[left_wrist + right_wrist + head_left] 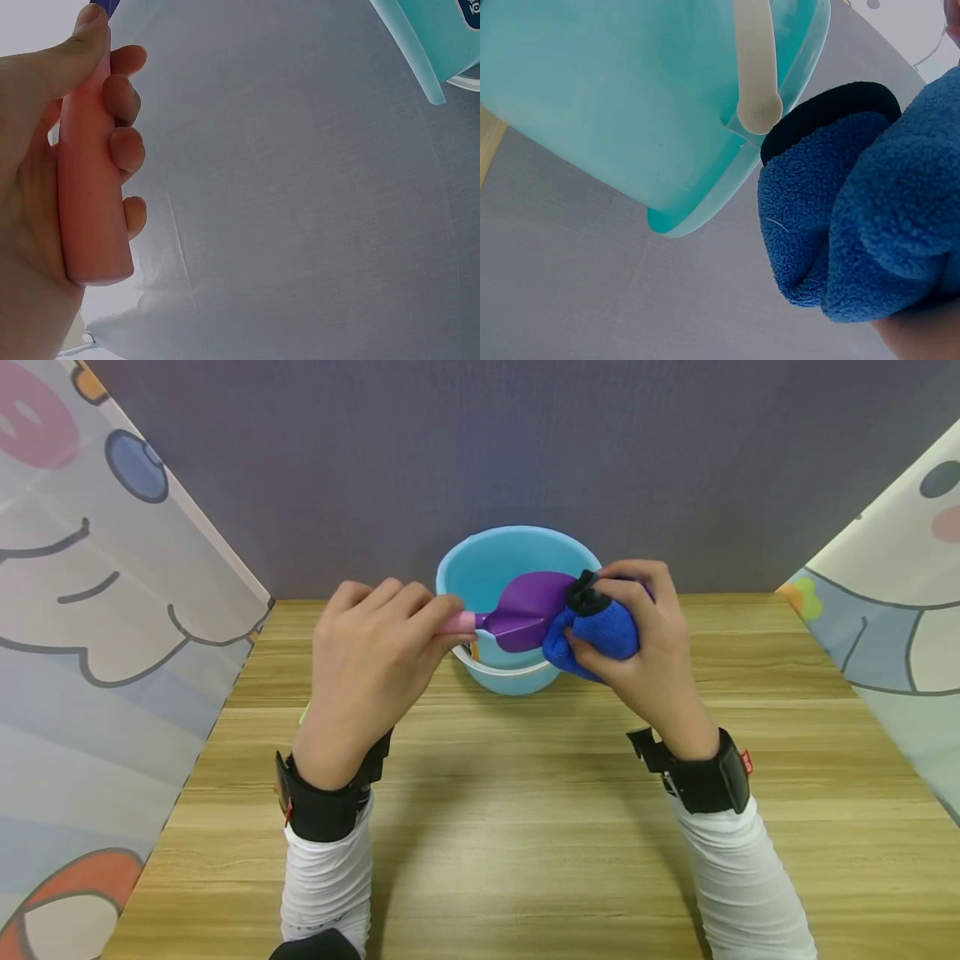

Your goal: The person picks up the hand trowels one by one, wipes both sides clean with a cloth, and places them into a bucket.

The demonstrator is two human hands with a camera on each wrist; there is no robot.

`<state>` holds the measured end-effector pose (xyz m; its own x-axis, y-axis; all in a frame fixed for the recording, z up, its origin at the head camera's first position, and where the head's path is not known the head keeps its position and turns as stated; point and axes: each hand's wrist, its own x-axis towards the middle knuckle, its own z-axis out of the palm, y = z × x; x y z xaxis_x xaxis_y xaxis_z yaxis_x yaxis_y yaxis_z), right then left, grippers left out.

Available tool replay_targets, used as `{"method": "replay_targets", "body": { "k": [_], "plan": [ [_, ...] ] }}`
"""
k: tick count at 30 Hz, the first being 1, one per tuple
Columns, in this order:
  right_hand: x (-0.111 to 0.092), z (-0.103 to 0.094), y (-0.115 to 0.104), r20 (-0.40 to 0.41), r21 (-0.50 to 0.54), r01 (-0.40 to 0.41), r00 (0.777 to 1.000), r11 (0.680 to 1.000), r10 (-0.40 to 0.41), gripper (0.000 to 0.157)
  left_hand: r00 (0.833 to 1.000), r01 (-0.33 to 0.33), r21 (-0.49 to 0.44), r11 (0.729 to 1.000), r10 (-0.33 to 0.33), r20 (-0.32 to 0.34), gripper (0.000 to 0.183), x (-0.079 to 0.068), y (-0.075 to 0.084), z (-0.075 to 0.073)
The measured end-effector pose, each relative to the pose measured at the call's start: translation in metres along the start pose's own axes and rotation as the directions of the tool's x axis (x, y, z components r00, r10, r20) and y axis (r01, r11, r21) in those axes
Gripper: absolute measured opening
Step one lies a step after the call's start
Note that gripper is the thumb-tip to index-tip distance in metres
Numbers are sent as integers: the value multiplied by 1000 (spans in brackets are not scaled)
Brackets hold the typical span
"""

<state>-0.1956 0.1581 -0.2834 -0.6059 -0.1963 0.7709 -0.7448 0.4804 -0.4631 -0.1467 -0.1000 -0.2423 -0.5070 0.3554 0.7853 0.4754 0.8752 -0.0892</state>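
My left hand (pixel 375 668) grips a toy shovel (pixel 532 606) by its pink handle (pixel 94 187); several fingers curl round it in the left wrist view. The purple blade points right, over the bucket. My right hand (pixel 660 647) holds a bunched blue cloth (pixel 611 631) with black edging against the blade's tip. In the right wrist view the fluffy cloth (pixel 885 210) hides most of that hand. Below both hands a light blue bucket (pixel 510 683) stands on the table, its white handle (pixel 756 60) lying along the near rim.
The wooden table (pixel 525 827) ends at a grey-blue wall panel (pixel 487 443) behind the bucket. Cartoon-print panels flank it at left (pixel 97 710) and right (pixel 900 602). A small light green edge (pixel 303 713) peeks out by the left wrist; the rest is hidden.
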Motion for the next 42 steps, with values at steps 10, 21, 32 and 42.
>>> {"method": "replay_targets", "body": {
  "k": [10,21,32,42],
  "plan": [
    [1,-3,0,-25,11,-36,999,999,37,40,1000,9,-2,1000,-9,15,32,-2,0,-2],
    [6,-8,-6,-44,-46,-123,992,991,121,39,1000,25,-3,1000,-25,19,33,0,-1,-2],
    [4,-7,8,-12,-57,-132,991,990,131,42,999,42,-20,999,-42,29,32,-1,-1,-3],
    [5,-9,7,-47,-44,-110,993,993,108,43,995,72,-48,996,-69,66,32,-2,-6,0]
  ]
}}
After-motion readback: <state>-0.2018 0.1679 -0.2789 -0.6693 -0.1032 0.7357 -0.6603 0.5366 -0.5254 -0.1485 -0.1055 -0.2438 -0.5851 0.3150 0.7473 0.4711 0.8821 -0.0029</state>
